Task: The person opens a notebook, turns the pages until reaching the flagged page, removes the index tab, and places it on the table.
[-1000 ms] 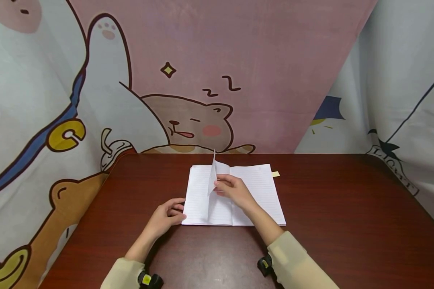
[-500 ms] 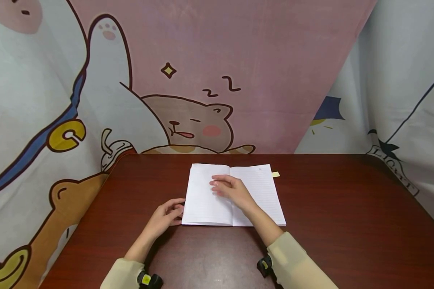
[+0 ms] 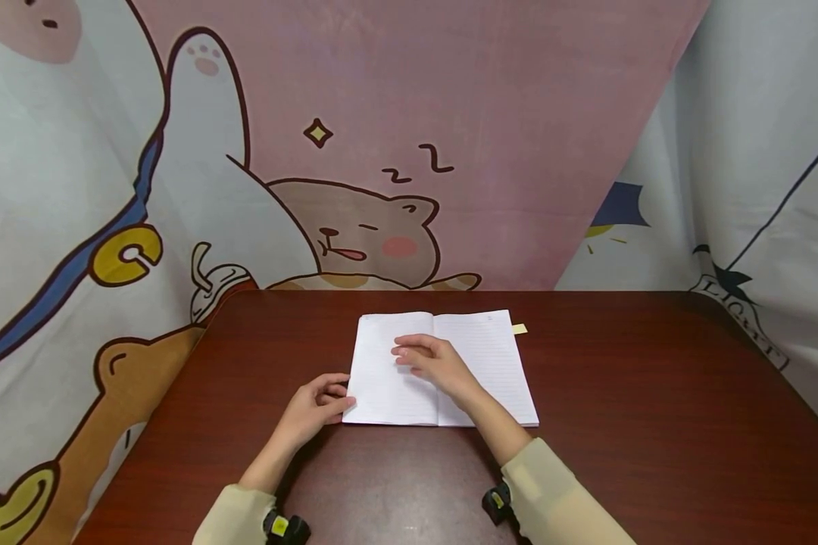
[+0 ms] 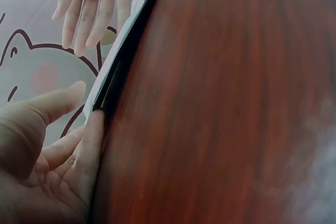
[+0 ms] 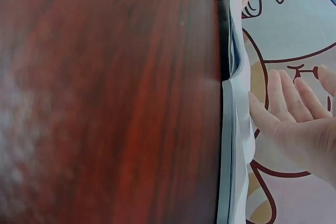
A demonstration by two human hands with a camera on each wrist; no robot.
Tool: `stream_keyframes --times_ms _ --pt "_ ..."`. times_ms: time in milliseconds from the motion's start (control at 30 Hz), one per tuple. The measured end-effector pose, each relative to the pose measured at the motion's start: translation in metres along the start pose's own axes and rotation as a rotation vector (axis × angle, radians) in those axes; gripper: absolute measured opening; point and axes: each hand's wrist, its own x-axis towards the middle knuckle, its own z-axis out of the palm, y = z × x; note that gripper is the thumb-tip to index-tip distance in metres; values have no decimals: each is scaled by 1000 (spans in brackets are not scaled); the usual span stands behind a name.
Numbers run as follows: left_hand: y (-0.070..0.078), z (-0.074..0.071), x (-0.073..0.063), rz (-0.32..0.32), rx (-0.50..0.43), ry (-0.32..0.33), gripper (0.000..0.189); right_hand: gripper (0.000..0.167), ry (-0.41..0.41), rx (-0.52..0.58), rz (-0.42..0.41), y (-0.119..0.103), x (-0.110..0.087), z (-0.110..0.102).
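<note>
An open notebook [image 3: 487, 363] with white lined pages lies on the table, a small yellow tab [image 3: 520, 328] at its upper right edge. My left hand [image 3: 310, 409] is at the notebook's left edge, near the lower corner. In the left wrist view its thumb [image 4: 68, 98] is slightly above the page, while a fingertip touches the notebook's edge; the other fingertips are partly hidden. Over the left page is my right hand [image 3: 439, 367], its fingers loosely bent with nothing between them. The right wrist view shows those fingers [image 5: 291, 98] spread above the raised paper edges.
The brown wooden table [image 3: 641, 393] extends around the notebook on all sides. Behind it hangs a cloth with cartoon animals [image 3: 375, 227]. Black cameras [image 3: 286, 526] are strapped at both wrists.
The upright leaf that my right hand held has gone over to the left and lies flat. The right hand has let go of it. My left thumb lifted, then came back over the page corner.
</note>
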Motion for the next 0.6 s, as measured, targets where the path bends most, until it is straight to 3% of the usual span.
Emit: stream_keyframes --times_ms 233,600 --pt "0 5 0 0 44 57 42 39 -7 -23 -11 0 0 0" --pt "-1 5 0 -4 46 63 40 40 45 -4 -88 -6 -1 -23"
